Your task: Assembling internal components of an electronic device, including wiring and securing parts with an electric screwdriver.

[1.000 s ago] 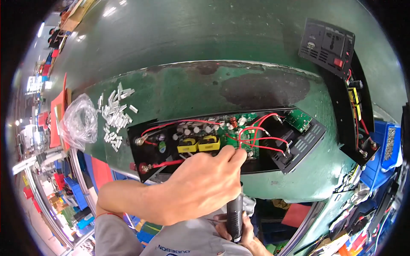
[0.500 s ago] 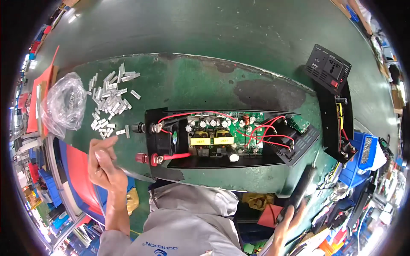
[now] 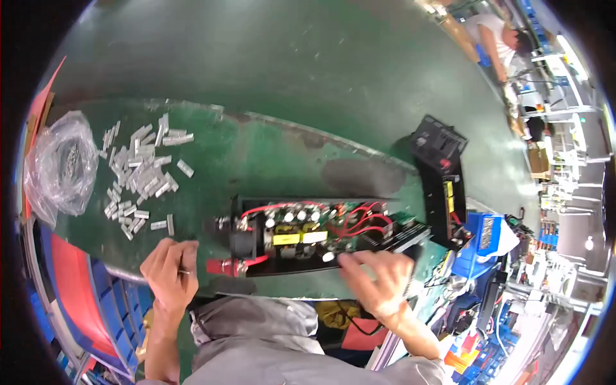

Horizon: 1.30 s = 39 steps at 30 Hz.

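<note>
An open black metal case (image 3: 301, 265) lies on the green worktable, with a green circuit board, yellow-wrapped transformers (image 3: 286, 239) and red wires (image 3: 359, 224) inside. Red (image 3: 224, 267) and black terminals stick out at its left end. Over its near right edge my right hand (image 3: 378, 282) spreads its fingers, holding nothing visible; whether they touch the case I cannot tell. Left of the red terminal, my left hand (image 3: 168, 273) is closed in a pinch; what it grips, if anything, is too small to name. Beyond it lie several small silvery metal pieces (image 3: 144, 167).
A clear plastic bag (image 3: 64, 167) lies at the far left. Another black case (image 3: 437, 199), its socket panel (image 3: 439, 142) tilted, stands at the right. Beside it sits a blue bin (image 3: 473, 240). A co-worker (image 3: 494, 42) is at the upper right.
My right hand has let go of the black-handled tool and moved left to the case. My left hand has closed more tightly. The whole view has shifted.
</note>
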Motion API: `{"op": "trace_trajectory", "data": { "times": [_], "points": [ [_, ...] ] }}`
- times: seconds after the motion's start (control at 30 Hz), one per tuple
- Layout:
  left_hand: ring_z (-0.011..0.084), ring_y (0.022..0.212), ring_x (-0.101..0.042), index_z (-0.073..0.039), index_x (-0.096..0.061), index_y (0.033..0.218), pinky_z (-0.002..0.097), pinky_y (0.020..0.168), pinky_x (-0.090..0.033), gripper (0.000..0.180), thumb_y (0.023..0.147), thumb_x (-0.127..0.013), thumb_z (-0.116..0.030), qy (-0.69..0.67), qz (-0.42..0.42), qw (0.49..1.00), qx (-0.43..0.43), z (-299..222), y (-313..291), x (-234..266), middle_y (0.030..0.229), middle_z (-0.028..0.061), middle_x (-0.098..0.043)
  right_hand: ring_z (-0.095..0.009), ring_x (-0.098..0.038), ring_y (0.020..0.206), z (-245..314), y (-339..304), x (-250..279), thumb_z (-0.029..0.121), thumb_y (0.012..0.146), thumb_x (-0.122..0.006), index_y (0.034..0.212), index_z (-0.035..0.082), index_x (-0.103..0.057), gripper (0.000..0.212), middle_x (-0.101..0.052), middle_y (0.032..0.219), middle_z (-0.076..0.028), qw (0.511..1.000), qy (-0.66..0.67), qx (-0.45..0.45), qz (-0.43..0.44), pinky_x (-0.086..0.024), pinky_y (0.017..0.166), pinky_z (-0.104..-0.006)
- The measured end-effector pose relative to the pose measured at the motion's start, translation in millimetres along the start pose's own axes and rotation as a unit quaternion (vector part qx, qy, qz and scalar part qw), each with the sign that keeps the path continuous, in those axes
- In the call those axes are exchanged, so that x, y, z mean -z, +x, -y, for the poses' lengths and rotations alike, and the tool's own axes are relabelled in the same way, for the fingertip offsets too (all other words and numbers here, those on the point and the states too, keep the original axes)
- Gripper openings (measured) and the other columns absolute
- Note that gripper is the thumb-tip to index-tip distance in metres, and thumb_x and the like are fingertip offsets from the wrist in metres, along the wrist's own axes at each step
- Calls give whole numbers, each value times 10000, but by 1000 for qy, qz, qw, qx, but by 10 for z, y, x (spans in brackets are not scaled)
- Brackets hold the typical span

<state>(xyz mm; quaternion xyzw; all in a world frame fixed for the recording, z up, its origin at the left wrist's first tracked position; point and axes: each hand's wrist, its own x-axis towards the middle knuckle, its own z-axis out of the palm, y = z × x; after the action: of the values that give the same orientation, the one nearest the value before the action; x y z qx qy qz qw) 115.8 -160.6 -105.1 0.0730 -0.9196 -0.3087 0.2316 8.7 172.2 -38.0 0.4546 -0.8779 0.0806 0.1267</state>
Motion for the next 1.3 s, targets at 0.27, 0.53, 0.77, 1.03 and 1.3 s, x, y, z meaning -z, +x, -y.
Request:
{"op": "trace_trajectory", "data": {
  "times": [0.27, 0.53, 0.77, 1.03, 1.3],
  "points": [
    [268, 515, -502, -9, -618, 788, 380, 483, -360, 81, 853, -629, 38, -7, -1, 1000, -9, 67, -47, -88, 660, 120, -516, -174, -622, 734, -293, 251, 268, 82, 641, -753, 1056, 56, -736, 417, -638, 859, -18, 994, 44, 102, 17, -471, 620, -315],
    [324, 497, -449, 6, -515, 736, 399, 489, -325, 202, 876, -657, 37, -3, -7, 1000, -18, -94, 30, -25, 623, 141, -441, -306, -608, 731, -1617, 456, 1084, -4, 671, -838, 911, 40, -709, 276, -594, 793, -98, 970, -132, -92, -182, -491, 615, -400],
    [301, 490, -482, -6, -524, 752, 379, 478, -329, 178, 884, -643, 11, 17, 5, 1000, 20, -78, 22, -103, 628, 138, -471, -360, -662, 847, -3446, 284, 584, 234, 826, -805, 937, 23, -689, 265, -638, 905, -125, 937, -122, -267, -187, -533, 715, -451],
    [310, 551, -573, -32, -690, 878, 370, 522, -471, 144, 963, -714, -146, 69, 27, 997, -6, -159, 142, -28, 710, 134, -613, -338, -666, 761, -4092, 59, -132, 318, 851, -799, 853, 34, -712, 297, -654, 809, -118, 957, -68, -275, -60, -527, 685, -451],
    [304, 536, -575, -64, -696, 903, 382, 539, -485, 120, 955, -727, -168, 110, 63, 990, 66, -218, 48, 22, 696, 132, -615, -385, -701, 772, -5046, 386, -126, 334, 841, -760, 819, 42, -715, 296, -710, 795, -187, 933, -160, -324, -10, -555, 712, -507]
  ]
}}
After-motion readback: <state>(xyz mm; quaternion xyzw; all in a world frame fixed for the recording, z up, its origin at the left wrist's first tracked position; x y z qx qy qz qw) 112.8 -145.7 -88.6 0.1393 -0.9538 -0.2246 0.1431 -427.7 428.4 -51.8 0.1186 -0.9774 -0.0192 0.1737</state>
